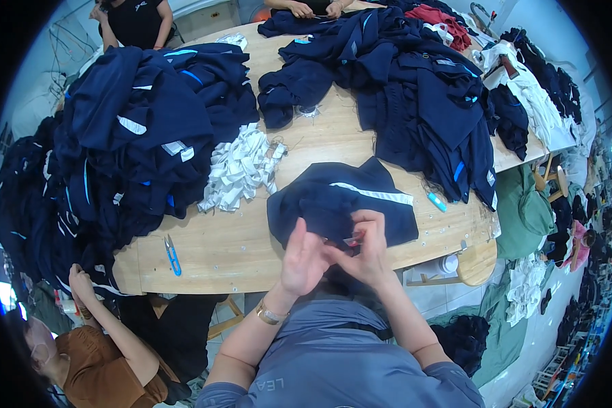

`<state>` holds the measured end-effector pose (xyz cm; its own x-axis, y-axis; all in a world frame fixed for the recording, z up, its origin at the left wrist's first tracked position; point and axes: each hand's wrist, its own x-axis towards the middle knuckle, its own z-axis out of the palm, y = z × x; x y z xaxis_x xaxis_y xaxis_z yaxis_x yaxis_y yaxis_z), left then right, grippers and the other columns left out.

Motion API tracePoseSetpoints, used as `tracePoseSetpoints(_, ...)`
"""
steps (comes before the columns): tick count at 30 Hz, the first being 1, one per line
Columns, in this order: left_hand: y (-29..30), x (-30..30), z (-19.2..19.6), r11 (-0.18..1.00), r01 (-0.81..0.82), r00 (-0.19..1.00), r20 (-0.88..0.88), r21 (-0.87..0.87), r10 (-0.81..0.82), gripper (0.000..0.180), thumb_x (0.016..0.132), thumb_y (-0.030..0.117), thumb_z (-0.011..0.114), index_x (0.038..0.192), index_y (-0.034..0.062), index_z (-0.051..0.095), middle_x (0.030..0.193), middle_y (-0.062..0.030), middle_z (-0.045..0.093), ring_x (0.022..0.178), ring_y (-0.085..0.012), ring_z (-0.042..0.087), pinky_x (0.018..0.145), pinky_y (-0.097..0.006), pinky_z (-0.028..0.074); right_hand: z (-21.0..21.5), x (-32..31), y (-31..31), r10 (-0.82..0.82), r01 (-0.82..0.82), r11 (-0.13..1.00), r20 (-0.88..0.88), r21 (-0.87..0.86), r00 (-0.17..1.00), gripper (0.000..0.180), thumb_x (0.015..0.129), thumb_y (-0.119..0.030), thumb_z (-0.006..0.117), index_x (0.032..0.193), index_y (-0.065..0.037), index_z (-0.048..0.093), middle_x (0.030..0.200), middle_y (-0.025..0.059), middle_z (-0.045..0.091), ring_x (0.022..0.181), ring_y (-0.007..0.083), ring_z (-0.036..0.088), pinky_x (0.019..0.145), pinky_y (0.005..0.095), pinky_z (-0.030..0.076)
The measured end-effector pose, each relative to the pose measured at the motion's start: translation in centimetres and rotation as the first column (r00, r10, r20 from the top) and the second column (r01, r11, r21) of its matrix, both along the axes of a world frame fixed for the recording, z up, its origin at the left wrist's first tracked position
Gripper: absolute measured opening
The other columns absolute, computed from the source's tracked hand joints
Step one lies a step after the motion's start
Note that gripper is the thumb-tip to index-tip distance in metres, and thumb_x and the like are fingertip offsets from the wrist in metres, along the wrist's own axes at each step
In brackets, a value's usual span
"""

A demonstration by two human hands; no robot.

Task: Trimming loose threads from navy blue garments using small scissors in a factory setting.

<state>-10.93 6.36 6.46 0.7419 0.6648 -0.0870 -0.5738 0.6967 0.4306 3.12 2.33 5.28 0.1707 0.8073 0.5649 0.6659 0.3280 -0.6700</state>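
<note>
The navy garment [396, 219] lies on the wooden table [333, 139] at the edge nearest us, bunched up, with a white stripe [384, 196] running across its upper right part. Over its lower part we hold both hands close together: our left hand [304, 262] shows its palm with the fingers partly spread, and our right hand [368, 253] bends its fingers inward, the thumb reaching to the left fingertips. A small pale and red bit shows at the right fingertips, too small for us to make out, so we cannot tell whether either hand grips anything. A gold-coloured watch [270, 315] circles our left wrist. Just beyond the garment, to the left, we have a heap of white strips [241, 168], and nearer the table edge lie blue-handled snips [173, 257], apart from it. To the right of the garment lies a small light-blue object [436, 202]. Farther out, a tall pile of navy clothes [136, 102] covers the left side, and more navy garments [435, 109] spread across the right. A co-worker in a brown top [109, 360] sits at our lower left, another in black [136, 24] is across the table, and green cloth [523, 211] hangs at the right.
</note>
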Motion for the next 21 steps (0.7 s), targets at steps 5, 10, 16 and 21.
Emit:
tracePoseSetpoints(5, 0.6, -0.9, -0.9, 0.88, 0.268, 0.77, -0.636, 0.391, 0.048, 0.044, 0.091, 0.035, 0.051, 0.119, 0.0017, 0.051, 0.119, -0.0127, 0.054, 0.089, -0.0177, 0.062, 0.073, -0.027, 0.05, -1.7, 0.4, 0.7, 0.032, -0.035, 0.999, -0.136, -0.016, 0.99, 0.03, 0.069, 0.005, 0.062, 0.091, -0.001, 0.044, 0.089, 0.0144, 0.055, 0.065, 0.021, 0.053, 0.056, 0.0267, 0.045)
tracePoseSetpoints(10, 1.6, -0.8, -0.1, 0.225, 0.277, 0.291, -0.305, 0.934, 0.907, 0.019, 0.068, 0.007, 0.074, 0.082, 0.0017, 0.063, 0.068, -0.008, 0.057, 0.062, -0.0192, 0.059, 0.057, -0.027, 0.047, 0.1, 1.7, 1.5, 0.047, -0.227, 0.964, -0.749, -0.141, 0.661, 0.023, 0.079, 0.007, 0.054, 0.083, -0.006, 0.034, 0.088, 0.009, 0.058, 0.078, 0.0093, 0.052, 0.07, 0.0206, 0.041)
tracePoseSetpoints(16, 3.7, -1.2, -0.8, 0.324, 0.222, 0.521, -0.392, 0.92, 0.758, 0.029, 0.068, 0.003, 0.067, 0.097, 0.0022, 0.063, 0.083, -0.0136, 0.061, 0.083, -0.0293, 0.057, 0.081, -0.036, 0.044, 3.1, 3.5, 2.5, 0.177, -0.504, 0.862, -0.901, -0.052, 0.396, 0.027, 0.078, 0.007, 0.055, 0.084, -0.01, 0.035, 0.089, 0.0091, 0.058, 0.083, 0.0105, 0.054, 0.076, 0.022, 0.042)
tracePoseSetpoints(21, 5.8, -3.5, 0.2, 0.769, 0.006, 0.834, -0.427, 0.639, 0.349, 0.026, 0.094, 0.021, 0.05, 0.088, -0.0004, 0.062, 0.077, 0.0095, 0.051, 0.071, 0.0008, 0.039, 0.062, -0.015, 0.033, 5.2, 5.5, 3.0, 0.058, -0.435, 0.886, -0.894, -0.158, 0.443, 0.027, 0.081, -0.003, 0.062, 0.077, -0.014, 0.037, 0.066, -0.0082, 0.04, 0.061, -0.0011, 0.037, 0.056, 0.015, 0.03)
